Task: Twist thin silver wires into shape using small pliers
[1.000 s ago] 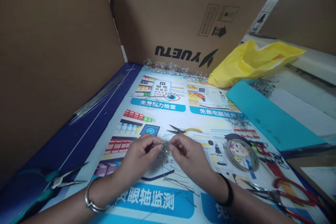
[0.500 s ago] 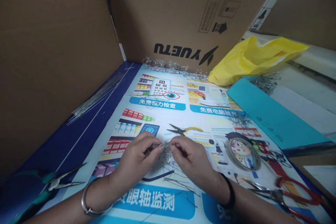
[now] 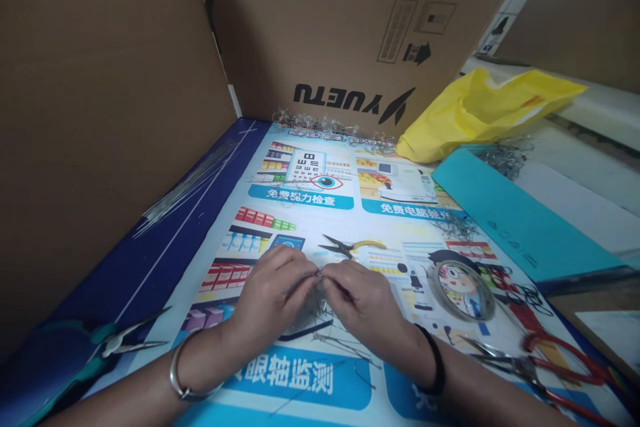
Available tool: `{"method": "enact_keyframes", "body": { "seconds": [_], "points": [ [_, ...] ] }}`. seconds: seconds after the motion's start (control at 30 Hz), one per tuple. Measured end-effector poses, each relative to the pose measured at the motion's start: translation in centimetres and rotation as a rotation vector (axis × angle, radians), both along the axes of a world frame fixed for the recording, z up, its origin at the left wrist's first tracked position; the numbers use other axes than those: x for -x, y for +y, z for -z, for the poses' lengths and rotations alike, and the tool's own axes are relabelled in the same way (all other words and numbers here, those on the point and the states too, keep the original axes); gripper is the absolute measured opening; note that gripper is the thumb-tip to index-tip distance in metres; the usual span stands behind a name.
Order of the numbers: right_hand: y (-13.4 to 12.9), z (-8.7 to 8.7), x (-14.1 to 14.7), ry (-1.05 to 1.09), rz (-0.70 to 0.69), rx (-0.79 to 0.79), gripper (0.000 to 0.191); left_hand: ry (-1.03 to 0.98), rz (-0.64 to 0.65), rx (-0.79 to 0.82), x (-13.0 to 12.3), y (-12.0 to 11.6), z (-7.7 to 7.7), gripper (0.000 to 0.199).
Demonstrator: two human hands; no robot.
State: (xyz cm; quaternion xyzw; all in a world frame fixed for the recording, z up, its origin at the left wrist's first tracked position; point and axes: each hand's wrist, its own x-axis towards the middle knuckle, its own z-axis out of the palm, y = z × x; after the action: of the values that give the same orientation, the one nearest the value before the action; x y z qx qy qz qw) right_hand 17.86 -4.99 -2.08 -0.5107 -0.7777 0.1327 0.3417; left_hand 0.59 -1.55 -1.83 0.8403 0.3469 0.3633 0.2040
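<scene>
At the centre of the poster-covered table, my left hand [image 3: 275, 290] pinches a thin wire piece [image 3: 323, 303] between thumb and fingers. Touching it at the fingertips, my right hand [image 3: 363, 297] is closed on the same wire piece. Its thin bent wires hang below the fingertips, partly hidden by both hands. Loose wires [image 3: 345, 347] lie on the poster just below. Small yellow-handled pliers [image 3: 350, 247] rest open beyond my hands.
Green-handled pliers [image 3: 107, 343] lie at left, red-handled pliers [image 3: 530, 367] at right. A tape roll [image 3: 490, 310], a teal box [image 3: 520, 220] and a yellow bag [image 3: 460, 117] are on the right. Straight wires [image 3: 187, 187] lie left. Cardboard [image 3: 340, 13] stands behind a row of wire pieces [image 3: 325, 123].
My left hand has turned and shifted slightly right, bringing its fingertips up to those of my right hand. Less of the wire piece shows between them.
</scene>
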Motion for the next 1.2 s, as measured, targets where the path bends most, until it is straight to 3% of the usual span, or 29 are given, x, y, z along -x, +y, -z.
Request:
{"method": "enact_keyframes", "body": {
  "seconds": [0.43,0.87,1.2],
  "points": [
    [0.11,-0.12,-0.55,-0.083,-0.047,0.002,0.023,-0.166,-0.07,0.39,-0.02,0.17,-0.92,0.008],
    [0.36,-0.04,-0.36,-0.027,-0.039,-0.043,0.022,-0.216,-0.003,0.387,0.2,0.24,-0.63,0.012],
    [0.33,-0.04,-0.17,0.07,0.046,-0.034,0.008,-0.239,-0.05,0.434,0.24,0.0,-0.55,0.009]
  ]
}}
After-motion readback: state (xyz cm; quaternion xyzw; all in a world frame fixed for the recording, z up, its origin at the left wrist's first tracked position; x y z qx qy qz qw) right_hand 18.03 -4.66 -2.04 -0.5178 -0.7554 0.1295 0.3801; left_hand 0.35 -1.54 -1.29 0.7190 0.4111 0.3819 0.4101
